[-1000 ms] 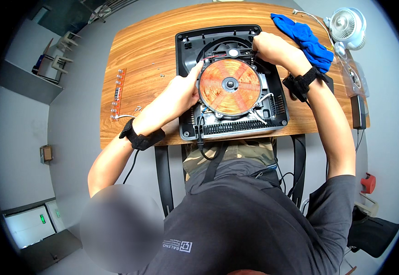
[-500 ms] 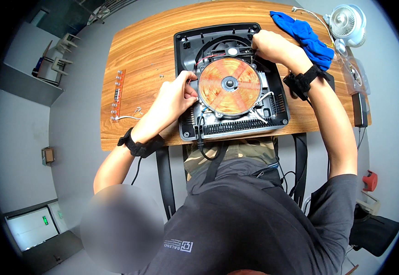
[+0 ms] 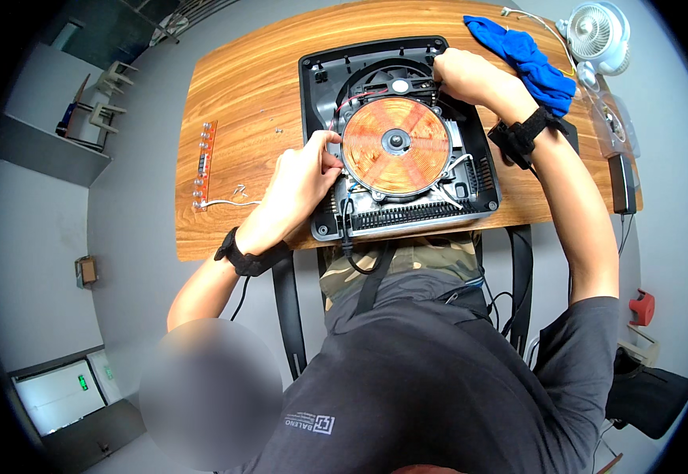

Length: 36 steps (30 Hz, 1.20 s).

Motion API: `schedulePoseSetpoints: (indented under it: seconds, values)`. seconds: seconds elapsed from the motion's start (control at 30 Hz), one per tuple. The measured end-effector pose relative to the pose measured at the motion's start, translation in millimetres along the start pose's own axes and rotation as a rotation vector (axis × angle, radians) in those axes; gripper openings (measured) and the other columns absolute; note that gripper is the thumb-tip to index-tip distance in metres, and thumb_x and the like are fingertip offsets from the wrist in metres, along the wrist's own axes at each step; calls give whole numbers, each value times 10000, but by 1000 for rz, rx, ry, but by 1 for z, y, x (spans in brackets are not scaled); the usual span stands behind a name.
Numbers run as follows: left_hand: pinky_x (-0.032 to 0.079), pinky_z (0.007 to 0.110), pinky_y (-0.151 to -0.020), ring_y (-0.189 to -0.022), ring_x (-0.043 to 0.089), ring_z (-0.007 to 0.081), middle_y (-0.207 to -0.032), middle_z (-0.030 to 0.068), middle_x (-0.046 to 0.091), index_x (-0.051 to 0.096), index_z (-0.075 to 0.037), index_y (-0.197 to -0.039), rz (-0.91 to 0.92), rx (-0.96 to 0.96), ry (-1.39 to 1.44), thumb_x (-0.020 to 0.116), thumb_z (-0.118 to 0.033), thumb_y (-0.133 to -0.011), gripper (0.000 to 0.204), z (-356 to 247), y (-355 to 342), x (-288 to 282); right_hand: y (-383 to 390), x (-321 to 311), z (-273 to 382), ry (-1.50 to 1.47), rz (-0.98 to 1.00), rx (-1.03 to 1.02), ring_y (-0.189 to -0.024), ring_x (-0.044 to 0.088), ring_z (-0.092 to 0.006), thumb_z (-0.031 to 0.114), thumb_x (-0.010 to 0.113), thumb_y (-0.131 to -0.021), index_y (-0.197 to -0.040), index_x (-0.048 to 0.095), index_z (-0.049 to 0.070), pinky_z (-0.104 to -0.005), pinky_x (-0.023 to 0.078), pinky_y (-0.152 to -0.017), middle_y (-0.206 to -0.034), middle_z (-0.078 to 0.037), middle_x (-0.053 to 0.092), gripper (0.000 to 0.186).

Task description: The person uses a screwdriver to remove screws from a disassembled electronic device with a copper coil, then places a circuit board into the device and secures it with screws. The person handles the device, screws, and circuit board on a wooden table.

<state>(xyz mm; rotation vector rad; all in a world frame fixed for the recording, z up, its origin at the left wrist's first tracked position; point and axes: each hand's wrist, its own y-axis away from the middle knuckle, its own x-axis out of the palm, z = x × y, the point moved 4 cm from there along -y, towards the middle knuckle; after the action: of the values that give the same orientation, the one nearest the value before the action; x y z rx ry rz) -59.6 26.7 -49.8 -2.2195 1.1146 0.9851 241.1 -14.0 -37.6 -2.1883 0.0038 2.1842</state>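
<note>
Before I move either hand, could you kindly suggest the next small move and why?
I would perhaps bring the left hand's fingertips gently against the copper coil's left edge to steady it: they are right beside that edge, while the right hand is occupied near the upper right corner of the black housing, its fingertips hidden from view.

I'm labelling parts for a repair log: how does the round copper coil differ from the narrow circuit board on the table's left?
The copper coil is a broad disc; the circuit board is a slim strip. The coil shows concentric rings, while the board carries small raised parts. The coil sits within the black housing, beside the left hand; the board lies apart on the table. Both look orange.
</note>
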Motion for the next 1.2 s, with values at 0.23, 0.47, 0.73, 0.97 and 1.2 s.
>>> schedulePoseSetpoints:
  seconds: [0.23, 0.47, 0.73, 0.97, 1.2]
  values:
    - [596, 372, -714, -810, 744, 325, -873, 172, 742, 510, -29, -1313, -44, 1, 37, 702, 21, -853, 500, 3, 3, 3, 2, 0, 0, -33, -52, -15, -833, 693, -396, 55, 726, -742, -816, 728, 7, -467, 563, -726, -820, -211, 703, 89]
    - [591, 359, -710, -788, 741, 291, -873, 159, 747, 494, -37, -1355, -46, 12, 29, 713, 29, -844, 560, 0, 4, 3, 1, 0, -1, -17, -43, -37, -833, 692, -396, 48, 727, -740, -820, 728, 6, -466, 561, -722, -822, -213, 703, 90]
    - [582, 318, -706, -768, 743, 204, -850, 133, 755, 514, -47, -1372, -53, 18, 44, 735, 43, -815, 606, 2, 2, 8, 0, 4, -6, -19, -66, -42, -834, 691, -396, 47, 733, -732, -800, 714, -4, -468, 557, -718, -812, -219, 695, 87]
    - [569, 413, -711, -761, 712, 336, -806, 146, 719, 448, -44, -1422, -29, 156, -182, 724, 46, -780, 705, -4, 5, 14, 0, -1, 0, 3, -21, -30, -862, 702, -391, 33, 705, -755, -850, 729, 1, -457, 575, -736, -864, -218, 709, 103]
    - [574, 414, -732, -826, 719, 357, -864, 164, 737, 457, -39, -1414, 110, 242, -248, 702, -25, -823, 639, -12, 5, 1, 2, -6, 4, 17, 85, 38, -938, 714, -389, 50, 589, -864, -933, 731, -2, -459, 594, -791, -978, -231, 722, 166]
